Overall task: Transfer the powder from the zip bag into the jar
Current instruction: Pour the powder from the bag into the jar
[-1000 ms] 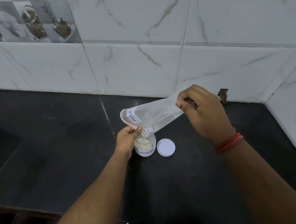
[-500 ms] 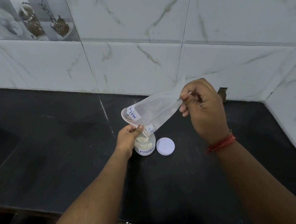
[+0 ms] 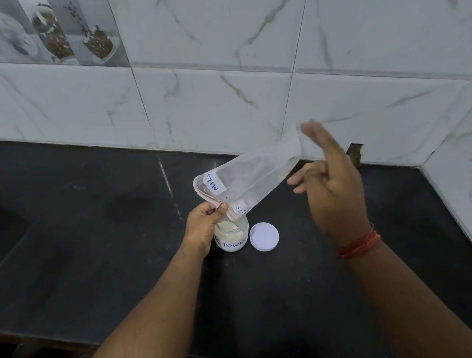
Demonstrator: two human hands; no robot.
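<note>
A clear zip bag with a red-edged mouth and a label reading "MILK" hangs tilted, mouth down over a small jar. The jar stands on the black counter, holds pale powder and carries a "POWDER" label. My left hand pinches the bag's mouth at the jar's rim. My right hand is beside the bag's raised far end, fingers spread and blurred, and grips nothing. The bag looks nearly empty.
The jar's white round lid lies flat just right of the jar. The black counter runs to a marble-tiled wall behind and on the right. A small hole shows in the wall's corner.
My right hand has let go of the bag's far end and opened its fingers next to it. The bag stays tilted over the jar in my left hand.
</note>
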